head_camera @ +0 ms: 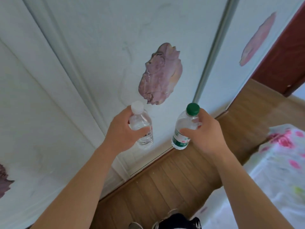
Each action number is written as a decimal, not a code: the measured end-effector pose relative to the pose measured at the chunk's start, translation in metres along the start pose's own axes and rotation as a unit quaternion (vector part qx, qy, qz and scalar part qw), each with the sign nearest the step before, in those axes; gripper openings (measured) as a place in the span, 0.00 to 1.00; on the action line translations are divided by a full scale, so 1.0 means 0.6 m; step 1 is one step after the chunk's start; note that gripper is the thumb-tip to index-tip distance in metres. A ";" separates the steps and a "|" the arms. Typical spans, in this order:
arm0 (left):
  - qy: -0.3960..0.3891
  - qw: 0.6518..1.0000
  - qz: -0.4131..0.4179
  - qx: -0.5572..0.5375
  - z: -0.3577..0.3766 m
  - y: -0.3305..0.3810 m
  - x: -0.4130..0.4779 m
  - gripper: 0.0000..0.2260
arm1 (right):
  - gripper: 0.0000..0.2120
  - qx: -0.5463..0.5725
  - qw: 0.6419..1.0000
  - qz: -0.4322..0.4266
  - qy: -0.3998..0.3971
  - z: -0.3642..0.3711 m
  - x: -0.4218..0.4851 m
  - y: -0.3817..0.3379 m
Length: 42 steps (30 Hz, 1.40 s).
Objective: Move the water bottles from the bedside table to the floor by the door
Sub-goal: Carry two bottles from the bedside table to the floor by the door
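Item 1: white-capped bottle (142, 128), clear ribbed plastic, cylindrical, with a ridged white screw cap and a label edge showing a barcode. It is held upright in the air by the left hand (123, 131), whose fingers and thumb are wrapped closed round its upper body.

Item 2: green-capped bottle (184, 128), clear plastic, rounded shoulder, ridged dark green cap, green and white wrap label on the lower half. It is gripped near the shoulder by the right hand (203, 134), thumb across the front, and tilts slightly leftward at its base.

The bottles are apart, side by side, raised above the floor.

Item 3: wardrobe panels (102, 55), smooth pale surface with a printed mauve flower, divided by a grey metal strip.

Item 4: floor (173, 182), brown wood-grain planks.

Item 5: bed cover (280, 162), soft white fabric with pink floral print, at right.

Item 6: door (283, 55), dark red, upper right.
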State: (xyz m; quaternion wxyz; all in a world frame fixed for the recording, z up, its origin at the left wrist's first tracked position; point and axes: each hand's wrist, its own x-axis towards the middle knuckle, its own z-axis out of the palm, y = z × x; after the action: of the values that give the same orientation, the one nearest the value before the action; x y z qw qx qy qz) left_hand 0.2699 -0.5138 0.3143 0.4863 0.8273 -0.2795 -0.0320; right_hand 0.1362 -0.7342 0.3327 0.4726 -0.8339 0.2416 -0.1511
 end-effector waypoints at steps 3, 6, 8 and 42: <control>-0.025 0.999 0.017 -0.012 0.050 0.026 0.039 0.24 | 0.20 -0.003 1.000 0.010 0.020 -0.048 0.016 0.028; -0.056 0.998 0.034 -0.016 0.108 0.052 0.080 0.23 | 0.22 0.002 0.999 0.017 0.045 -0.100 0.034 0.054; -0.073 0.996 0.044 -0.019 0.146 0.070 0.106 0.23 | 0.21 0.008 0.998 0.015 0.062 -0.135 0.045 0.071; -0.348 0.905 0.225 -0.091 0.732 0.303 0.629 0.24 | 0.21 -0.068 0.907 0.208 0.361 -0.511 0.340 0.283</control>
State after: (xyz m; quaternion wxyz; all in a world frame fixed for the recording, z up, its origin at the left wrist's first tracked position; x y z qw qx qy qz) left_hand 0.3664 -1.1128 0.3158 0.4251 0.6310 -0.6058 -0.2328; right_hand 0.1158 -1.1391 0.3468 0.3165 -0.6835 0.5729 -0.3232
